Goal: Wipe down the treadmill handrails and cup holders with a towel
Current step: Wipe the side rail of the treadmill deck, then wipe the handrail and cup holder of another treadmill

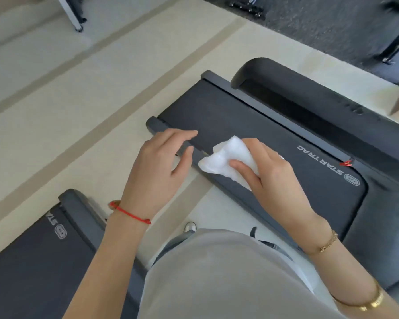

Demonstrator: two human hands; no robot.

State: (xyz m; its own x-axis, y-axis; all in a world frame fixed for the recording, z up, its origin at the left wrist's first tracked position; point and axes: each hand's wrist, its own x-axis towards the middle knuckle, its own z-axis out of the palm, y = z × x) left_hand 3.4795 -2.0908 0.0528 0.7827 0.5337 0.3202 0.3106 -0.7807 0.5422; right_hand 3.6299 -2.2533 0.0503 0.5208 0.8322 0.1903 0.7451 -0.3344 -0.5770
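Here, a person's right hand [270,176] pinches a bunched white towel [228,160] between thumb and fingers above the treadmill [251,125], left hand [161,162] open just beside; refolding a flat pad should wipe better.

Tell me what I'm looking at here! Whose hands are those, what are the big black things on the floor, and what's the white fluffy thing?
The camera sits on a person's head and looks down, so you see their own two hands. The big black thing is a treadmill, a machine for running indoors; its belt says STAR TRAC. Another one lies at the lower left. The white thing is a small towel, bunched up in the right hand, for wiping. The left hand is open and holds nothing; it wears a red string bracelet. The curved black bar farther back looks like a handrail.
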